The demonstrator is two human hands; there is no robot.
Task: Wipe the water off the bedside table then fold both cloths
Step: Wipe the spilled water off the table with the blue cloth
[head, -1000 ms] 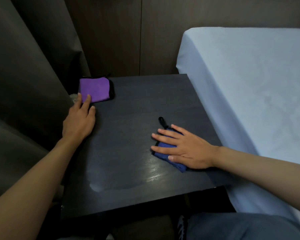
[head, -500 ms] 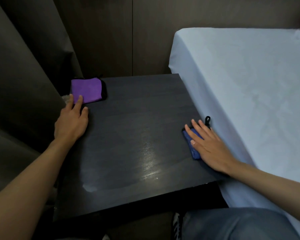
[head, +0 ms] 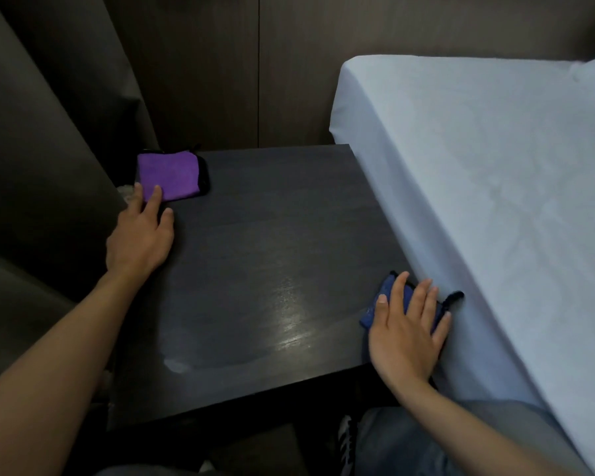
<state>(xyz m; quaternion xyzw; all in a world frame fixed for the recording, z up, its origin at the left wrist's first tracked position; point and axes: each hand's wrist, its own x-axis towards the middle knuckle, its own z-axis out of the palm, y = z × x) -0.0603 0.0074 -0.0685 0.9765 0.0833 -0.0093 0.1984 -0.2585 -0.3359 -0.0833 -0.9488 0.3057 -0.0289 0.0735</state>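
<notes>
The dark bedside table (head: 255, 235) has a wet sheen (head: 289, 321) across its front half. A folded purple cloth (head: 169, 175) with a black edge lies at the table's back left corner. My left hand (head: 141, 235) lies flat on the table's left edge, its straight fingertips touching the purple cloth's near edge. My right hand (head: 406, 328) presses flat on a folded blue cloth (head: 387, 297) at the table's right edge, against the bed. The blue cloth's black loop (head: 454, 297) sticks out to the right.
A bed with a pale blue sheet (head: 495, 183) runs along the table's right side. Dark curtains (head: 42, 149) hang on the left and a dark panelled wall (head: 255, 63) stands behind. My jeans-clad knee (head: 409, 441) and a shoe (head: 346, 438) show below the table's front edge.
My right hand has slid the blue cloth from the table's middle to its right edge, against the bed. My left hand has stayed at the purple cloth.
</notes>
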